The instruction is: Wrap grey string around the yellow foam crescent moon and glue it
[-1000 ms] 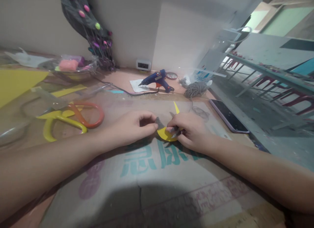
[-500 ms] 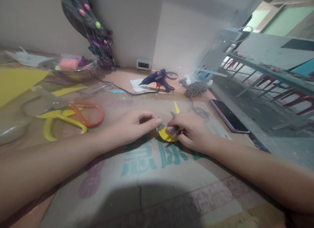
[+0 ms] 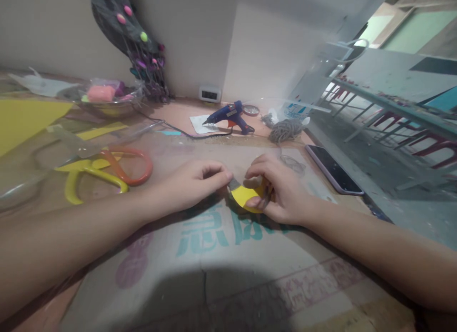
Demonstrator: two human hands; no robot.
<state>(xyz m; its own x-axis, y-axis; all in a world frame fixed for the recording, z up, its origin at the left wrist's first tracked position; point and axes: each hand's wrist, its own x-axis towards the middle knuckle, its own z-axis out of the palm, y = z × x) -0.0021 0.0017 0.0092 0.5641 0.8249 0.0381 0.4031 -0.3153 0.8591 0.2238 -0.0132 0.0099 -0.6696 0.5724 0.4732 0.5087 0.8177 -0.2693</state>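
Thumb and fingertips of my left hand [image 3: 203, 182] pinch the grey end of a curved yellow piece, which looks like paper or thin card [image 3: 244, 196]. That end seems wound with grey yarn [image 3: 233, 184]. On the other side, my right hand [image 3: 280, 189] grips the yellow piece, its thumb on the near face and its index finger arched above. The fingers of my right hand hide the far end of the piece. Both hands are low over a cardboard sheet [image 3: 171, 275] with green and red print.
Scissors with orange and yellow handles [image 3: 134, 165] lie at left, near a large yellow sheet [image 3: 28, 122]. Toward the wall are a blue glue gun [image 3: 224, 114], a small digital clock [image 3: 210, 94] and a grey yarn bundle [image 3: 285, 129]. A phone [image 3: 333, 169] lies at right.
My right fingers have lifted and spread from their tighter grip, showing more of the yellow piece. The yellow tip that stuck up behind my right hand no longer shows. My left hand stays nearly still.
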